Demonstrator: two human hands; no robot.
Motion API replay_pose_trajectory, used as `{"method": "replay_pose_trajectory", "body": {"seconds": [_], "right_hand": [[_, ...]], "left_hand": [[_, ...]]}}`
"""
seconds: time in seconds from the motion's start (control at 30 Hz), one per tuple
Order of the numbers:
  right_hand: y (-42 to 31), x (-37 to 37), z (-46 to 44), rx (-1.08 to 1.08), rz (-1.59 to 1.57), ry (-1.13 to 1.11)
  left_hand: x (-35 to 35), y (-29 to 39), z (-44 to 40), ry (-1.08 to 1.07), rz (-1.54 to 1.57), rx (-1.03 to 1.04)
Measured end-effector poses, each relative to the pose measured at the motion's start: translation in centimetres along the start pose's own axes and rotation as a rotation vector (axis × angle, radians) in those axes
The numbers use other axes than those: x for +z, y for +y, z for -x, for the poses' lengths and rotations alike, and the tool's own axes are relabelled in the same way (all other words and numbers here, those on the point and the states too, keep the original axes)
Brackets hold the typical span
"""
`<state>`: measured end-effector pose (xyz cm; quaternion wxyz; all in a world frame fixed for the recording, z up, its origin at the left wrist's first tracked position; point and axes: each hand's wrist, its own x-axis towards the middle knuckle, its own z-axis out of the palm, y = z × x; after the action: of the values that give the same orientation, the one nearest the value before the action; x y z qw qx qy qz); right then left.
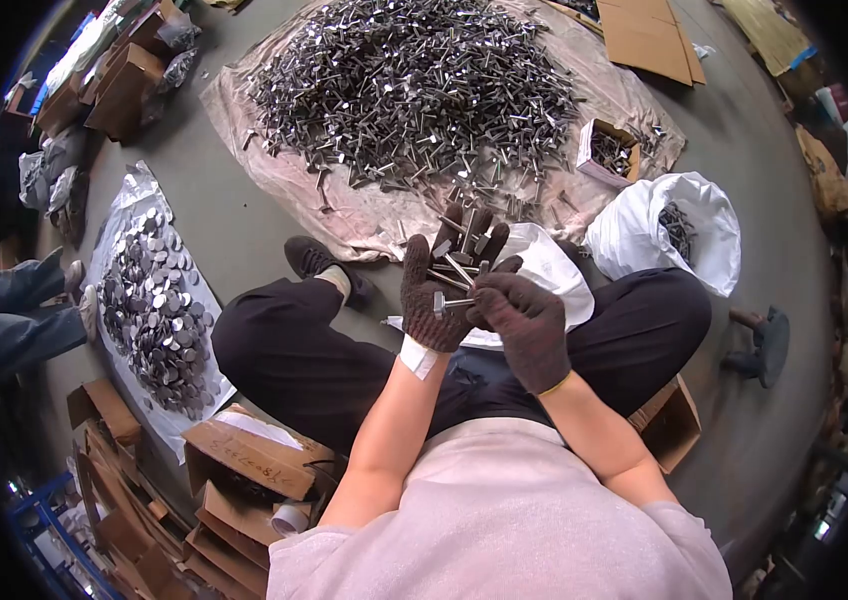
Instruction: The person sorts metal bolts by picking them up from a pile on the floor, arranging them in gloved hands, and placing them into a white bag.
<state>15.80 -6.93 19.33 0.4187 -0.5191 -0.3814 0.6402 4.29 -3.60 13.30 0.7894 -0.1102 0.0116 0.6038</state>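
My left hand (434,295), in a dark knitted glove, is palm up with several metal bolts (457,268) lying across its palm and fingers. My right hand (526,325), gloved the same way, has its fingers closed on the end of one bolt beside the left palm. Both hands are above my lap, in front of a white plastic bag (544,265). Beyond them a large heap of similar bolts (414,85) lies on a pinkish cloth (329,215).
On the right stand a small box of bolts (611,153) and a white sack (719,225) with bolts inside. Round metal discs (159,310) cover a sheet at the left. Cardboard boxes (244,455) lie lower left. Another person's legs (34,310) show at the far left.
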Motion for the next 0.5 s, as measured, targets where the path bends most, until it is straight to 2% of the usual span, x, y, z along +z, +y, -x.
{"method": "replay_pose_trajectory", "body": {"seconds": [0.07, 0.13, 0.2, 0.27, 0.4, 0.47, 0.5], "right_hand": [[0.7, 0.6, 0.5, -0.072, 0.105, 0.037], [1.0, 0.8, 0.8, -0.311, 0.387, 0.064], [0.8, 0.5, 0.6, -0.292, 0.412, 0.050], [0.2, -0.4, 0.2, -0.495, 0.717, -0.060], [-1.7, -0.8, 0.2, -0.544, 0.780, -0.057], [-2.2, -0.7, -0.4, -0.738, 0.889, 0.093], [-2.4, -0.5, -0.8, -0.687, 0.945, 0.067]], "left_hand": [[0.4, 0.1, 0.1, -0.100, 0.044, -0.028], [0.7, 0.1, 0.3, -0.033, 0.027, -0.012], [0.7, 0.0, 0.4, -0.057, 0.064, -0.023], [1.0, 0.0, 0.4, -0.041, 0.058, -0.023], [1.1, 0.0, 0.5, -0.053, 0.034, -0.048], [0.9, -0.2, 0.5, -0.040, 0.034, -0.047], [0.6, -0.1, 0.5, -0.066, 0.050, -0.062]]}}
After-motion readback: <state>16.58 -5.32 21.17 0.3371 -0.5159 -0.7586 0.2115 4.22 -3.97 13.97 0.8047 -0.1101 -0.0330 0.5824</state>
